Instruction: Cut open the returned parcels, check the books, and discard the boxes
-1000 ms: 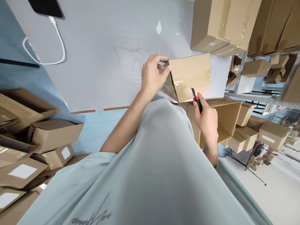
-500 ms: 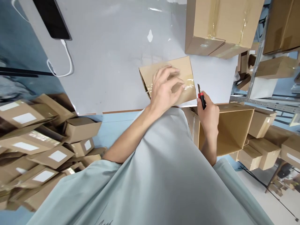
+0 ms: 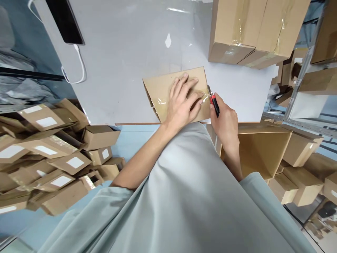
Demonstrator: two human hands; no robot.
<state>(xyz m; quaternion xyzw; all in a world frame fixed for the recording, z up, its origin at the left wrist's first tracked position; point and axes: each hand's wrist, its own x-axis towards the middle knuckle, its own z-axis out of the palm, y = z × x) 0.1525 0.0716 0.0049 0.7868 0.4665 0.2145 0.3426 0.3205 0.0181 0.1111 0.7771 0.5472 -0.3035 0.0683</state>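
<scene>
A small cardboard box (image 3: 163, 84) with clear tape across it lies tilted at the front edge of the grey-white table (image 3: 126, 70). My left hand (image 3: 183, 102) rests flat on its top with the fingers spread. In my right hand (image 3: 224, 119) is a red and black utility knife (image 3: 215, 104), its blade touching or very near the box's right edge. The fingers of my right hand are wrapped round the handle.
Two taped boxes (image 3: 237, 28) stand at the table's back right. A phone (image 3: 65, 23) with a white cable lies at the left. Boxes are piled at the lower left (image 3: 60, 151). An open carton (image 3: 260, 151) sits below the table's right edge.
My left hand has flattened onto the box, and the box has shifted a little left. My right hand has brought the knife left to the box's right edge.
</scene>
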